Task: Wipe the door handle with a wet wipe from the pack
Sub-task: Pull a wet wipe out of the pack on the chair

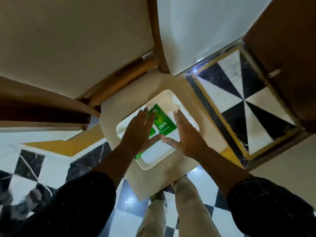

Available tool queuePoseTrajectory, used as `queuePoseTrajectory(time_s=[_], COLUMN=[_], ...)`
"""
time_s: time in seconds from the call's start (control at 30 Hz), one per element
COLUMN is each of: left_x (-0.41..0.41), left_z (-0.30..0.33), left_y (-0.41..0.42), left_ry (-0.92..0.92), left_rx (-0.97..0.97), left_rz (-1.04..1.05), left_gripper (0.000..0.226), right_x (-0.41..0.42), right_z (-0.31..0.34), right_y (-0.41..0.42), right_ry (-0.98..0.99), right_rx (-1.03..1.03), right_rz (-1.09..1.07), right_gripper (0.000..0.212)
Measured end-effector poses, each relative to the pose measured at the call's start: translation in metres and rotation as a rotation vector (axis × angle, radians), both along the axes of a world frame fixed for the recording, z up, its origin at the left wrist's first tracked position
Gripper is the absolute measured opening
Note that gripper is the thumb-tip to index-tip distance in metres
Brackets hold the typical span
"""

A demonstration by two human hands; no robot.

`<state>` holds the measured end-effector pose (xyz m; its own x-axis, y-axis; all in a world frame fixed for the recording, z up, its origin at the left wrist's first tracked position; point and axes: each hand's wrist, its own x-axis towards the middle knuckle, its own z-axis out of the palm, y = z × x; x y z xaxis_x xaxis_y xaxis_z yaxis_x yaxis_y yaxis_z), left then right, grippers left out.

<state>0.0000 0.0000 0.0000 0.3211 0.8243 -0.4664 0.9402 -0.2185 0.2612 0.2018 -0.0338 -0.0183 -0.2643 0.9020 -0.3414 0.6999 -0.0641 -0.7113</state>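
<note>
A green pack of wet wipes (165, 123) lies in a white tray (171, 98) on a cream woven seat (153, 178). My left hand (139, 132) hovers flat over the pack's left part, fingers apart, covering its white flap. To the right of the pack, my right hand (185, 134) is spread over the tray and holds nothing. The two thumbs nearly meet in front of the pack. A brown wooden door (287, 48) stands at the right with a small handle (273, 73) on it.
A cream upholstered chair with a wooden frame (159, 40) stands at the left and back. The floor (237, 93) is black-and-white checkered tile with yellow strips. My legs in light trousers (186, 207) are below the seat.
</note>
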Motion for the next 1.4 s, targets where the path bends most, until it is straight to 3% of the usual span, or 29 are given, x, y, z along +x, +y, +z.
queuePoseTrajectory(time_s=[0.13,0.27,0.4,0.63,0.77,0.87,1.03,1.3,1.4], left_x=[-0.010,-0.019,-0.021,-0.015,-0.024,-0.045,-0.063,-0.055,-0.055], left_z=[-0.036,-0.055,-0.058,-0.041,-0.024,-0.016,-0.016,-0.021,-0.021], left_y=[0.000,-0.004,-0.002,0.008,0.019,0.030,0.044,0.032,0.030], left_ry=[0.041,-0.038,-0.081,0.026,-0.151,-0.260,-0.161,-0.156,-0.156], left_rx=[-0.013,0.002,-0.002,-0.063,-0.076,-0.045,-0.019,0.024,0.004], left_rz=[-0.109,-0.111,-0.095,-0.223,-0.135,0.027,0.132,0.152,0.176], left_gripper=[0.097,0.094,0.080,0.078,0.069,0.062,0.071,0.078,0.082], right_x=[-0.012,-0.018,-0.029,-0.036,-0.037,-0.041,-0.074,-0.113,-0.105], right_z=[-0.030,-0.047,-0.053,-0.061,-0.058,-0.052,-0.038,-0.032,-0.031], right_y=[0.003,0.001,-0.002,-0.005,-0.005,-0.005,-0.009,0.001,0.009], right_ry=[-0.048,-0.078,-0.195,-0.345,-0.382,-0.367,-0.264,-0.399,-0.263], right_rx=[-0.021,0.020,0.053,0.052,0.054,0.054,0.298,0.194,0.217], right_rz=[0.054,0.129,0.219,0.275,0.290,0.217,-0.044,-0.159,-0.216], right_gripper=[0.106,0.106,0.108,0.112,0.110,0.095,0.044,0.018,0.017])
